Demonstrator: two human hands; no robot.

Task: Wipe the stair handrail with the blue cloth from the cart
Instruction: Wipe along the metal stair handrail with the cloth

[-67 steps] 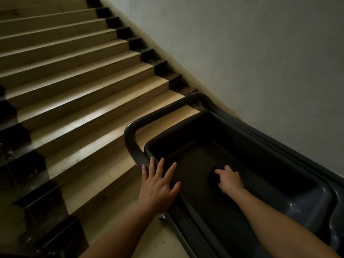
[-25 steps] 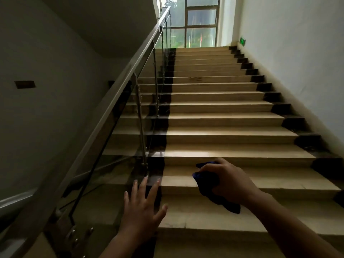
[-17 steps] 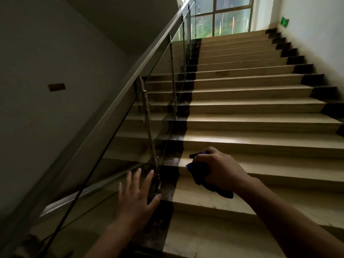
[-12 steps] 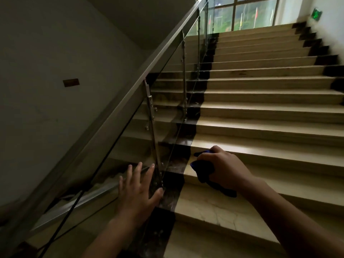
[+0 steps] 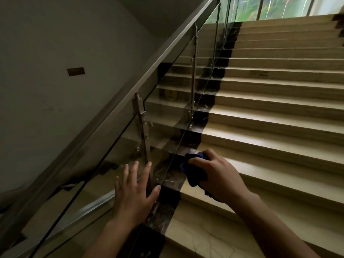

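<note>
Both my hands are out in front: my right hand (image 5: 216, 175) clutches the bunched dark-blue cloth (image 5: 195, 169) over the lowest steps, my left hand (image 5: 134, 190) spread flat, holding nothing. Up to my left runs the sloping brushed-metal handrail (image 5: 149, 71), not yet touched. Reaching over, I could snag the cloth on the steel glass-panel post (image 5: 142, 135).

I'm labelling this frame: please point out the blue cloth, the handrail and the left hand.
blue cloth (image 5: 194, 174), head view, on the bunched fabric sticking out of the grip.
handrail (image 5: 176, 37), head view, on the sloping metal top bar.
left hand (image 5: 133, 194), head view, on its back.
</note>
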